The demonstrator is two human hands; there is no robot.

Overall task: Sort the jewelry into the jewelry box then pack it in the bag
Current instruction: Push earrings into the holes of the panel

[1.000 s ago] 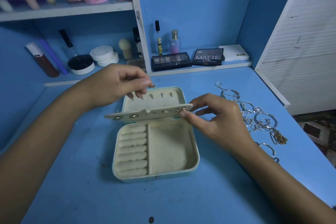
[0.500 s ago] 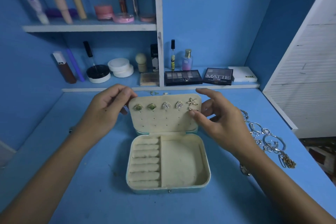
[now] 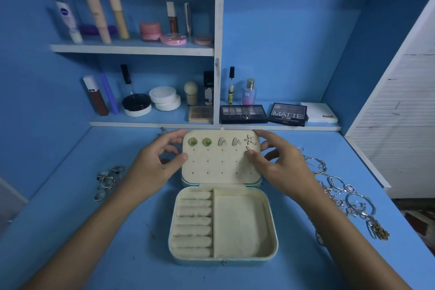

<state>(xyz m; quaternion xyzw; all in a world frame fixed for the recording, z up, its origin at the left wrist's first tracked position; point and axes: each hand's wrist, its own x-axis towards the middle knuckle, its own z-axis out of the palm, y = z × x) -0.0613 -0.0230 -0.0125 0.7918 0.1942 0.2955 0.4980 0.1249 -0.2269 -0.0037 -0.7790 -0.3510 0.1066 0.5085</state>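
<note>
Gripping the jewelry box (image 3: 244, 221) lid's left edge, left hand (image 3: 150, 167), right hand (image 3: 280, 167) pinching an earring (image 3: 247, 148) against it

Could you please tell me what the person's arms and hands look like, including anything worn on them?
Both forearms are bare up to the picture's edge: no sleeves, watch or bracelets show. The left hand and right hand wear no gloves, and no rings show on their fingers. The nails look short and unpainted.
</note>
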